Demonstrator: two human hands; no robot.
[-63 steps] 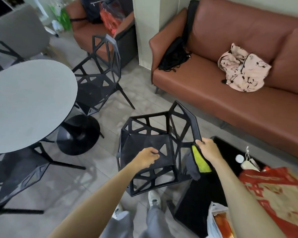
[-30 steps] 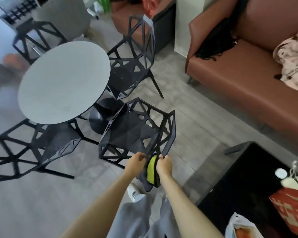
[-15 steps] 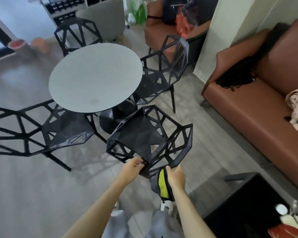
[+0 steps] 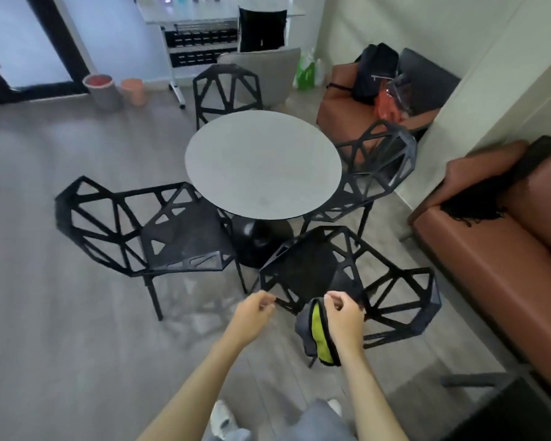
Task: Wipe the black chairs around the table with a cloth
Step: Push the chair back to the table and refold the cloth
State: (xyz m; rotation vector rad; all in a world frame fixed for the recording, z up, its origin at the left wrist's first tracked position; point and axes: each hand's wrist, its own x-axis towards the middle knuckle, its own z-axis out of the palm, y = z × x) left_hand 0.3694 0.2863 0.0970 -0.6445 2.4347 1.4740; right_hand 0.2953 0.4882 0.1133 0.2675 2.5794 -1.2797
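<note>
Left hand: the left hand [image 4: 252, 315] has its fingers curled at the near left edge of the nearest black chair [image 4: 347, 275]; fingertips at the frame, whether they actually clasp it I cannot tell
Right hand: the right hand [image 4: 344, 316] grips a grey and lime-green cloth [image 4: 317, 335], fingers curled over its top, right at the near rim of the same chair
Cloth: hangs down from the right hand, in front of the chair's near edge, green side facing the left hand
Nearest black chair: open lattice frame, seat turned towards the round bench [image 4: 263, 163], its front edge close to the black pedestal base [image 4: 258, 240]
Left black chair [image 4: 147, 230]: stands to the left, seat tucked partly under the bench top
Right black chair [image 4: 376, 173]: at the bench's right side, beside the wall corner
Far black chair [image 4: 226, 90]: behind the bench, back upright
Brown sofa [image 4: 497, 249]: along the right, with a black garment [image 4: 490, 195] draped over its arm
Floor [image 4: 61, 345]: grey planks; the person's white shoe [image 4: 221, 420] shows at the bottom edge
</note>
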